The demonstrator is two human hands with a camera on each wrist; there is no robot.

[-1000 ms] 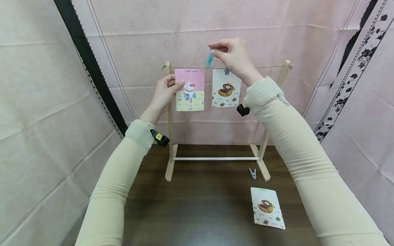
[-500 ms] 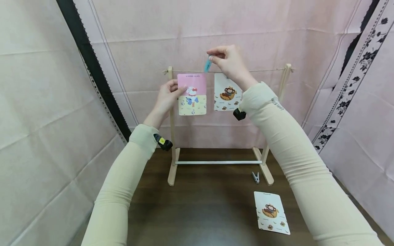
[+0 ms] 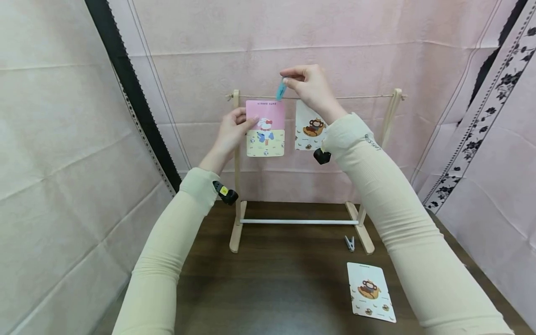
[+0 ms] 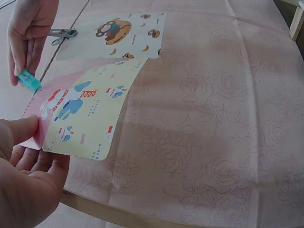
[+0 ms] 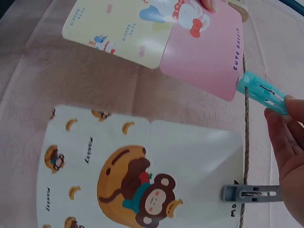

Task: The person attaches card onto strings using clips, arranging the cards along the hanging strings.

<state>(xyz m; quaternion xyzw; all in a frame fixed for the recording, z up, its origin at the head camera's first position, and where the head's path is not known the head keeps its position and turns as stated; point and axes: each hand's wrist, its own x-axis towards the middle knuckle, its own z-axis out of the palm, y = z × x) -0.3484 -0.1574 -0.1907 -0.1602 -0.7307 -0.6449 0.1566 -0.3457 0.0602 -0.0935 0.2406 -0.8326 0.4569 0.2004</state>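
Pink card [image 3: 266,132] pinched btwn L hand's [image 3: 232,129] thumb/fingers; R hand [image 3: 314,91] pinches blue clip [image 3: 280,90].

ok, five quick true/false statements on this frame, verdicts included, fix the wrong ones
1. The left hand holds the pink-and-yellow card. True.
2. The right hand pinches the turquoise clip. True.
3. Both monkey cards hang up. False: the lower monkey card lies on the table.
4. The hanging gray clip is on the hanging monkey card. True.
5. No clip lies on the table. False: a loose gray clip does.
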